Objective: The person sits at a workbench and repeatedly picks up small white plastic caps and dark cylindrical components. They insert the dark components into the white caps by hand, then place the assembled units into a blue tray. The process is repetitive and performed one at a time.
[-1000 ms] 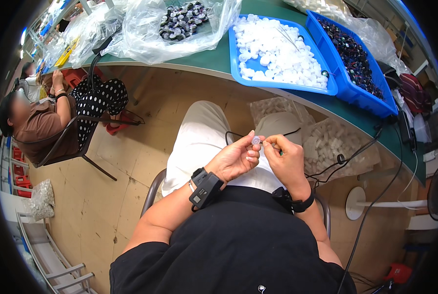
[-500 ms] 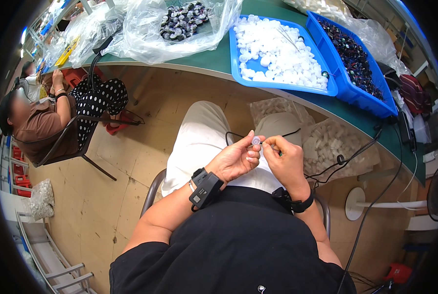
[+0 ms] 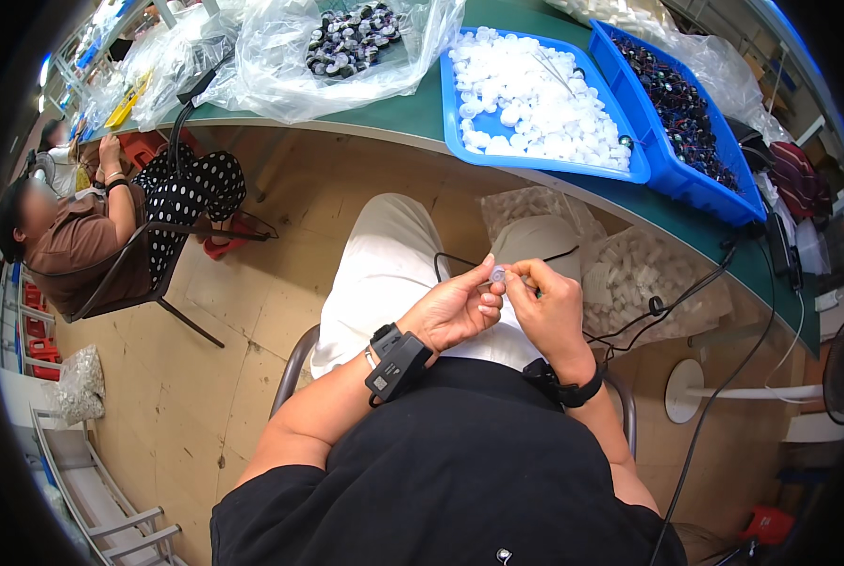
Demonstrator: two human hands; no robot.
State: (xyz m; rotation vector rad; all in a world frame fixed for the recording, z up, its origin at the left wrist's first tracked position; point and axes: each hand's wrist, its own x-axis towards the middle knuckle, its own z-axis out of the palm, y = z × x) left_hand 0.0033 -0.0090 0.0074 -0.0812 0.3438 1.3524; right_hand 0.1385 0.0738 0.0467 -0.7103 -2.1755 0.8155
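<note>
Over my lap, my left hand pinches a small round translucent plastic piece between thumb and fingers. Close against it from the right is my right hand, its thumb and forefinger pressed together at the piece's edge. Whatever those fingertips hold is too small and too covered to name. Beyond my knees, many similar white plastic pieces lie heaped in a shallow blue tray on the green table. A deeper blue bin beside it holds dark small parts with wires.
A clear plastic bag with dark-and-clear round pieces lies on the table. Bags of white parts rest beneath. Black cables hang at right near a white fan stand. A seated person works at left.
Both hands stay over my lap. My right fingertips have closed in on the round plastic piece, which has shifted very slightly to the right.
</note>
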